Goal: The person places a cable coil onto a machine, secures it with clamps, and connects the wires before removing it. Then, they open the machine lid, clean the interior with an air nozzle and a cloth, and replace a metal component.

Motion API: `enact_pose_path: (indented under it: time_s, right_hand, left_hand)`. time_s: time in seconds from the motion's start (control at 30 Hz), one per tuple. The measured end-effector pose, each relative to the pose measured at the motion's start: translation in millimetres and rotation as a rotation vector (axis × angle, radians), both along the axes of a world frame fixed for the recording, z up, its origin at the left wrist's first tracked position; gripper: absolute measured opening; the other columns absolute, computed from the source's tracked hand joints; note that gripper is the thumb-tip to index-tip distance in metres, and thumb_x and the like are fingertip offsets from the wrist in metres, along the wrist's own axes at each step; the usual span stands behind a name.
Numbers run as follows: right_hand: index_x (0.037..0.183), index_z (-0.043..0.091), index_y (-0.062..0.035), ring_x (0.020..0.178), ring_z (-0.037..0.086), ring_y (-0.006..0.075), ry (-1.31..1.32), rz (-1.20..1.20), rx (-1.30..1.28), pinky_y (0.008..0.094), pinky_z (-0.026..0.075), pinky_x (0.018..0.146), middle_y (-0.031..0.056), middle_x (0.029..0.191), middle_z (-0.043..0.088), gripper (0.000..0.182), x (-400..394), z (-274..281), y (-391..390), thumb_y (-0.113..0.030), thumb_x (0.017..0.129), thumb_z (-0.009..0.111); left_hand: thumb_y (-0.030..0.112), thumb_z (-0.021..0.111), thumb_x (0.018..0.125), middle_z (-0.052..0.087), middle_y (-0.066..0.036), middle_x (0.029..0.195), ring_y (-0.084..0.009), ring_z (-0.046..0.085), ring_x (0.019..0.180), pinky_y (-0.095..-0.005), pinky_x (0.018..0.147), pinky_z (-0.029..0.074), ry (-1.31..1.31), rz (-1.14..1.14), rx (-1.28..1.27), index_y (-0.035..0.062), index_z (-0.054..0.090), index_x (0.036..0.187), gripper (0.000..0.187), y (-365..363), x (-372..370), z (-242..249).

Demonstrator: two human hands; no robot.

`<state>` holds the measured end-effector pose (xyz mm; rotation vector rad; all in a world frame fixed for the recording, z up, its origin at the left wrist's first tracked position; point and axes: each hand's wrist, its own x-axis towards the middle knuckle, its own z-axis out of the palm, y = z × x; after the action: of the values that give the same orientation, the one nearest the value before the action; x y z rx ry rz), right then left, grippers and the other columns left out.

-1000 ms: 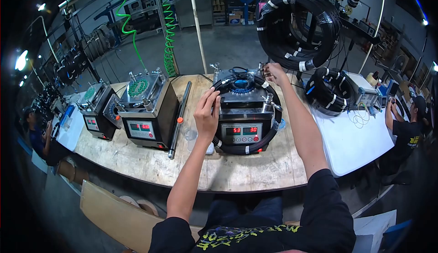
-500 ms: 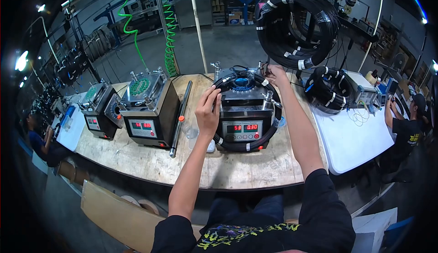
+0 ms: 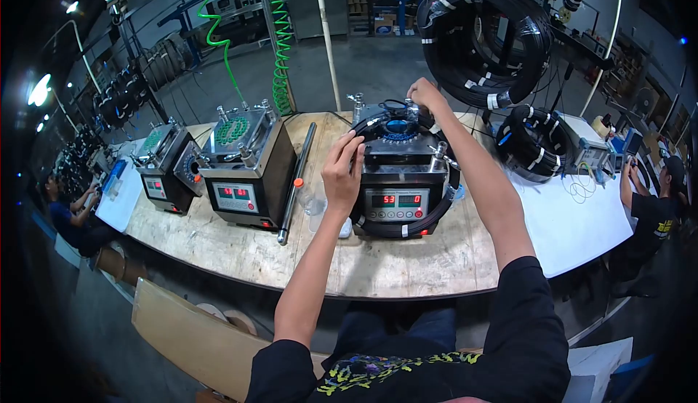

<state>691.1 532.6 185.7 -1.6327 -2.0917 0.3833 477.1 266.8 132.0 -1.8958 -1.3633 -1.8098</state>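
A black cable coil [image 3: 384, 230] hangs around the front of a polishing machine [image 3: 403, 171], its upper part lying over the machine's top. My left hand [image 3: 342, 170] is at the coil's left side, its fingers bent over the cable. At the machine's back right corner, my right hand [image 3: 427, 98] has its fingers closed at the top of a metal clamp knob [image 3: 412, 115]; the fingertips are partly hidden. Between the hands sits a round fixture [image 3: 397, 128] with blue parts around it. The red display [image 3: 393, 203] reads 53 and 0.
Two similar machines [image 3: 243, 178] stand to the left, with a metal bar [image 3: 297, 185] beside them. Small clear containers [image 3: 313, 203] are near my left forearm. More cable coils [image 3: 534, 143] lie right and hang [image 3: 488, 47] above. People [image 3: 651, 203] work at both sides.
My right hand has risen and shifted left, onto the top of the clamp knob. The display's right number went from 0.30 to 0. My left hand stays at the coil; the view has shifted slightly.
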Motion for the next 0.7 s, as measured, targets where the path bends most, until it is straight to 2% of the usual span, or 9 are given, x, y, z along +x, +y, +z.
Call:
enact_pose_path:
  time_s: [0.1, 0.13, 0.23, 0.33, 0.4, 0.43, 0.5, 0.6, 0.7]
  right_hand:
    - [0.091, 0.082, -0.0120, 0.097, 0.074, 0.0349, 0.000, 0.050, 0.112, 0.0455, 0.057, 0.092, 0.0184, 0.093, 0.076, 0.022, 1.0, 2.6, -13.4, -0.010, 0.083, 0.062]
    - [0.110, 0.080, -0.0139, 0.117, 0.066, 0.0346, -0.032, 0.054, 0.008, 0.0444, 0.049, 0.106, 0.0194, 0.114, 0.073, 0.029, 4.2, 8.8, -23.9, -0.011, 0.087, 0.060]
    - [0.131, 0.068, -0.0107, 0.122, 0.061, 0.0350, 0.158, 0.175, 0.216, 0.0406, 0.045, 0.108, 0.0215, 0.126, 0.065, 0.037, 15.3, 0.0, -66.2, -0.017, 0.096, 0.058]
    - [0.144, 0.056, -0.0081, 0.119, 0.060, 0.0356, 0.349, 0.362, 0.166, 0.0382, 0.044, 0.107, 0.0223, 0.128, 0.059, 0.043, 32.3, 1.8, -124.8, -0.024, 0.104, 0.054]
    - [0.144, 0.056, -0.0066, 0.114, 0.060, 0.0349, 0.457, 0.436, 0.219, 0.0369, 0.044, 0.104, 0.0194, 0.119, 0.060, 0.042, 32.0, -2.9, -178.5, -0.025, 0.106, 0.053]
    - [0.147, 0.055, -0.0092, 0.118, 0.061, 0.0363, 0.297, 0.400, 0.431, 0.0389, 0.046, 0.103, 0.0204, 0.129, 0.061, 0.044, 35.3, -11.5, -197.2, -0.026, 0.107, 0.052]
    - [0.145, 0.057, -0.0116, 0.122, 0.062, 0.0362, 0.186, 0.128, 0.505, 0.0426, 0.049, 0.102, 0.0207, 0.140, 0.060, 0.041, 32.3, -11.9, -235.4, -0.028, 0.107, 0.050]
    - [0.138, 0.062, -0.0130, 0.117, 0.066, 0.0355, 0.221, 0.028, 0.579, 0.0444, 0.054, 0.095, 0.0201, 0.137, 0.064, 0.037, 26.9, -18.2, -236.8, -0.029, 0.108, 0.049]
    - [0.131, 0.065, -0.0123, 0.103, 0.072, 0.0353, 0.289, -0.179, 0.621, 0.0447, 0.057, 0.085, 0.0177, 0.122, 0.072, 0.031, 14.5, -17.6, -246.6, -0.026, 0.107, 0.050]
  left_hand:
    - [0.014, 0.067, 0.100, 0.072, -0.014, 0.120, -0.0313, 0.072, 0.107, -0.0380, 0.090, 0.057, 0.037, 0.025, 0.023, 0.0018, 0.073, 0.114, 0.019, 0.7, -1.5, 0.3]
    - [0.015, 0.067, 0.100, 0.073, -0.014, 0.120, -0.0318, 0.072, 0.106, -0.0387, 0.090, 0.057, 0.042, 0.026, 0.041, 0.0017, 0.073, 0.113, 0.020, 2.0, -2.1, -0.2]
    - [0.013, 0.068, 0.098, 0.072, -0.014, 0.116, -0.0326, 0.070, 0.108, -0.0416, 0.093, 0.056, 0.020, 0.007, 0.034, 0.0040, 0.073, 0.114, 0.019, 3.8, -3.0, -0.3]
    - [0.014, 0.068, 0.097, 0.073, -0.015, 0.113, -0.0316, 0.071, 0.104, -0.0402, 0.089, 0.056, -0.031, -0.011, -0.001, 0.0028, 0.073, 0.114, 0.021, 3.3, -1.8, 4.6]
    - [0.014, 0.068, 0.096, 0.073, -0.016, 0.111, -0.0310, 0.072, 0.101, -0.0393, 0.087, 0.055, -0.061, -0.040, -0.071, 0.0023, 0.072, 0.115, 0.023, -3.5, -2.4, 18.5]
    - [0.015, 0.068, 0.096, 0.073, -0.016, 0.110, -0.0308, 0.072, 0.099, -0.0389, 0.086, 0.055, -0.073, -0.055, -0.107, 0.0020, 0.072, 0.116, 0.024, -6.7, -4.2, 26.7]
    - [0.022, 0.067, 0.099, 0.074, -0.017, 0.095, -0.0305, 0.073, 0.089, -0.0382, 0.078, 0.054, -0.091, -0.091, -0.174, -0.0004, 0.074, 0.109, 0.026, -2.5, -10.3, 42.1]
    - [0.036, 0.062, 0.103, 0.071, -0.016, 0.074, -0.0272, 0.074, 0.073, -0.0370, 0.068, 0.054, -0.035, -0.057, -0.278, -0.0039, 0.076, 0.096, 0.042, 17.4, -23.9, 59.8]
    - [0.040, 0.061, 0.104, 0.069, -0.014, 0.066, -0.0193, 0.074, 0.070, -0.0352, 0.064, 0.053, -0.090, -0.185, -0.519, -0.0026, 0.076, 0.098, 0.045, 49.0, -40.2, 85.4]
